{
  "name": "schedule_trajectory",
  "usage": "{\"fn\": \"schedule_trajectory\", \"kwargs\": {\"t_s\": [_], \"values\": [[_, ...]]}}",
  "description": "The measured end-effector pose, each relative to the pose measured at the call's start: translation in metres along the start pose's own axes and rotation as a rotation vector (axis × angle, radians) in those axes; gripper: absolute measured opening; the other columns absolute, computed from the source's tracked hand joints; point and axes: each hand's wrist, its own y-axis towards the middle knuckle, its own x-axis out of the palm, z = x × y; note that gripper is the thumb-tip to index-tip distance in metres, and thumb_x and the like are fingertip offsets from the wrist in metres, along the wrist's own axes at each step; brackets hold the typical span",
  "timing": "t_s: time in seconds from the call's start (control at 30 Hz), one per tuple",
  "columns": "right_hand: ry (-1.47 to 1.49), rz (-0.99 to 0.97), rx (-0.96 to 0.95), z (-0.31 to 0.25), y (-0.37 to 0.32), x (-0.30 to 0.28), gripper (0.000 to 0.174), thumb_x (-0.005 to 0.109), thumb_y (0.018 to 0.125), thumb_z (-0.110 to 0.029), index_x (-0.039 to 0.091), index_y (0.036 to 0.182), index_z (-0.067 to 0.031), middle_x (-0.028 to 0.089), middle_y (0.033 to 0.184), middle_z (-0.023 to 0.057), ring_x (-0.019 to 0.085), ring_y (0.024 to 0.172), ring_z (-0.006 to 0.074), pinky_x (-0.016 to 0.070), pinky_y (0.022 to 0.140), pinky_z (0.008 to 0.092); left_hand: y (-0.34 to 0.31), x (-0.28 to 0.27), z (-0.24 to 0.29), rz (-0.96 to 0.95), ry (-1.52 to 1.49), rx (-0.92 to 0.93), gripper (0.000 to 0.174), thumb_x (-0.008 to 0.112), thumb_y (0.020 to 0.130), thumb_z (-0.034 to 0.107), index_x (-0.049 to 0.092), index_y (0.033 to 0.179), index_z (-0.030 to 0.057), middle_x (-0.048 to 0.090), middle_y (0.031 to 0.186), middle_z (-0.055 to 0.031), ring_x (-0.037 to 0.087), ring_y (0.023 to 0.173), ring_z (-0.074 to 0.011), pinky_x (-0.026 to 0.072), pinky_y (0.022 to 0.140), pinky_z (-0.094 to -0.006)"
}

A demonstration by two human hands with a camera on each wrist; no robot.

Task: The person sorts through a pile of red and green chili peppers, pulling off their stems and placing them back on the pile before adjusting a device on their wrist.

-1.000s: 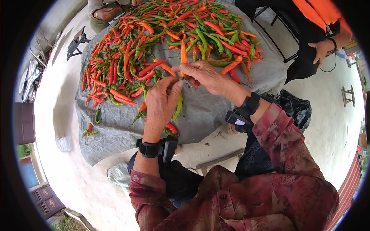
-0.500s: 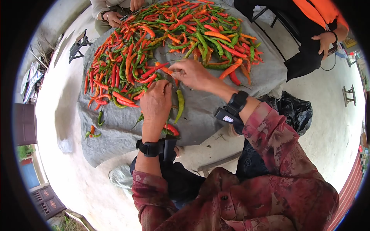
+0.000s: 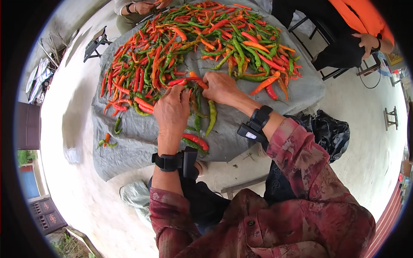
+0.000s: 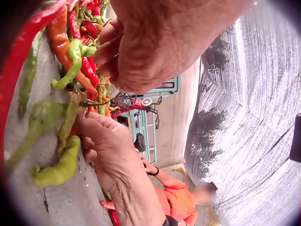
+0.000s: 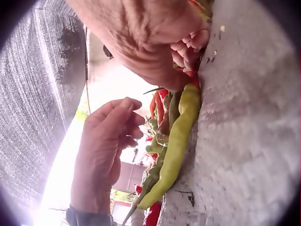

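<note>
My right hand [image 3: 221, 88] is low over the grey cloth, thumb and fingers pinching a red-orange chili pepper [image 3: 199, 82] at the near edge of the heap. In the right wrist view, a bit of red shows below its fingertips, beside a long yellow-green chili pepper [image 5: 176, 143]. To its left is my left hand [image 3: 172, 114], fingers loosely bent beside a red chili pepper [image 3: 177, 81]. The right wrist view shows nothing between its thumb and fingers. A curled green chili pepper [image 4: 60, 165] lies by my right hand in the left wrist view.
A large heap of red, orange and green chili peppers [image 3: 148, 64] covers the far part of the grey cloth [image 3: 129, 148]. Two other people sit at the far left and far right. A black plastic bag [image 3: 322, 131] and small stools stand around the cloth.
My right hand has let go of the orange pepper it held upright; an orange pepper now lies on the heap's right. It then came down to another pepper. My left hand shifted slightly left.
</note>
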Motion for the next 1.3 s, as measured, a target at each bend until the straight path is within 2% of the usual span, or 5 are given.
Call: {"fn": "schedule_trajectory", "kwargs": {"t_s": [0.3, 0.63, 0.9, 1.03, 1.3], "values": [[0.047, 0.103, -0.288, 0.009, -0.008, 0.007, 0.023, 0.061, 0.070, -0.012, 0.053, 0.089, -0.0032, 0.059, 0.080, 0.0118, 0.058, 0.080, 0.0323, 0.0451, 0.068, 0.0426, 0.004, 0.005, 0.007, 0.055, -0.017, 0.059, 0.011, 0.059, 0.084, 0.012, 0.063, 0.090, 0.0036, 0.062, 0.080, -0.0134, 0.062, 0.069, -0.0314, 0.0470, 0.059, -0.0378], [0.361, -0.018, -0.079, 0.009, -0.017, -0.015, 0.033, 0.061, 0.066, -0.004, 0.050, 0.098, -0.0010, 0.056, 0.074, 0.0094, 0.058, 0.067, 0.0236, 0.0452, 0.060, 0.0367, 0.005, 0.014, -0.009, -0.049, 0.197, 0.123, 0.020, 0.058, 0.084, 0.015, 0.057, 0.100, 0.0037, 0.061, 0.088, -0.0145, 0.058, 0.083, -0.0346, 0.0447, 0.068, -0.0447], [0.439, 0.387, -0.320, 0.016, -0.011, -0.033, 0.022, 0.057, 0.067, 0.001, 0.055, 0.088, -0.0010, 0.054, 0.075, 0.0103, 0.054, 0.069, 0.0231, 0.0448, 0.064, 0.0357, 0.005, 0.004, -0.005, -0.178, 0.198, 0.058, 0.016, 0.059, 0.083, 0.014, 0.057, 0.093, 0.0023, 0.060, 0.081, -0.0151, 0.058, 0.080, -0.0341, 0.0446, 0.067, -0.0428], [0.483, 0.276, -0.290, 0.014, -0.020, -0.045, 0.025, 0.054, 0.069, 0.001, 0.057, 0.094, -0.0001, 0.055, 0.077, 0.0094, 0.055, 0.072, 0.0209, 0.0453, 0.066, 0.0335, 0.012, 0.000, 0.012, 0.184, 0.076, 0.158, 0.020, 0.060, 0.083, 0.014, 0.059, 0.100, 0.0047, 0.062, 0.090, -0.0133, 0.058, 0.087, -0.0325, 0.0466, 0.072, -0.0412], [0.547, 0.095, -0.343, 0.021, -0.022, -0.045, 0.017, 0.059, 0.077, -0.008, 0.061, 0.092, 0.0009, 0.061, 0.072, 0.0098, 0.058, 0.066, 0.0174, 0.0458, 0.061, 0.0312, 0.009, 0.004, 0.009, -0.085, -0.139, 0.111, 0.017, 0.058, 0.084, 0.009, 0.061, 0.100, 0.0034, 0.062, 0.084, -0.0154, 0.060, 0.076, -0.0345, 0.0479, 0.065, -0.0392]]}}
